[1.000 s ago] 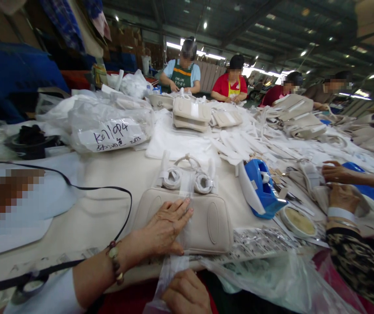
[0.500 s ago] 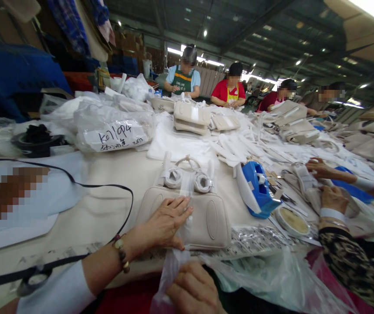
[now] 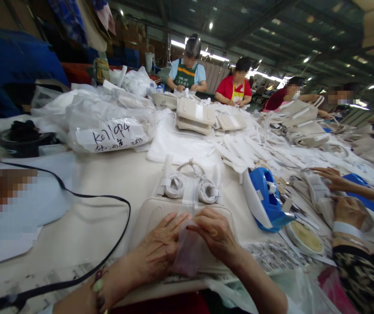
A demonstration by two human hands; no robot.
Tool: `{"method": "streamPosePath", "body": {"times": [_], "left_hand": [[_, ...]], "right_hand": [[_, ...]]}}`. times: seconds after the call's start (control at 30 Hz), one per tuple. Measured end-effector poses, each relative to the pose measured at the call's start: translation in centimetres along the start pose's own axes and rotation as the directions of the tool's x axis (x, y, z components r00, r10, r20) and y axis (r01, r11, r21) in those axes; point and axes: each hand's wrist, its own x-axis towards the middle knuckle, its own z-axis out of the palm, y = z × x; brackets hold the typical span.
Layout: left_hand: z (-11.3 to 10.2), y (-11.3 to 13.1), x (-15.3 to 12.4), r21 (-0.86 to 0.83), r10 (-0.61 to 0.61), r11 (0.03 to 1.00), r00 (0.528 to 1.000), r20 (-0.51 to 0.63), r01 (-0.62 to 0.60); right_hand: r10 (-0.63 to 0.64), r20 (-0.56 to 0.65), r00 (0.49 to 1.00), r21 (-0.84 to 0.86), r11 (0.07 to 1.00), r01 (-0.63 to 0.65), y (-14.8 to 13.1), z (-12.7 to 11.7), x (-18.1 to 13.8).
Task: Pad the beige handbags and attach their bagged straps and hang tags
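A cream handbag (image 3: 147,213) lies flat on the table right in front of me, its wrapped handles (image 3: 190,185) pointing away. My left hand (image 3: 159,246) rests on the bag's front with fingers stretched over a clear plastic strip (image 3: 190,248). My right hand (image 3: 216,233) is on the bag beside it, fingers curled and pinching that plastic strip against the bag. The two hands touch at the fingertips.
A blue tape dispenser (image 3: 265,200) stands right of the bag, a round tin (image 3: 304,237) beside it. A black cable (image 3: 85,196) loops on the left. A labelled plastic bag (image 3: 111,126) lies behind. A neighbour's hands (image 3: 344,205) work at right; several people sit across the table.
My right hand has come up from below the table edge onto the bag, bringing the plastic with it. My left hand stayed on the bag.
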Motion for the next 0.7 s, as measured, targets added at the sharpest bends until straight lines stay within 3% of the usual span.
{"method": "streamPosePath", "body": {"times": [0.3,0.57,0.7], "left_hand": [[0.7,0.1,-0.4,-0.09,0.052,0.994,0.985,-0.167,-0.068],[-1.1,0.5,-0.5,-0.339,0.117,0.935,0.993,0.024,-0.102],[-2.0,1.0,-1.0,-0.406,0.115,0.911,0.989,0.09,-0.069]], "right_hand": [[0.076,-0.02,0.997,0.163,0.984,-0.072,0.9,0.4,-0.9],[0.144,-0.085,0.986,0.199,0.972,-0.124,1.2,0.7,-1.3],[0.113,-0.086,0.99,0.184,0.978,-0.096,1.1,0.5,-1.4]]}}
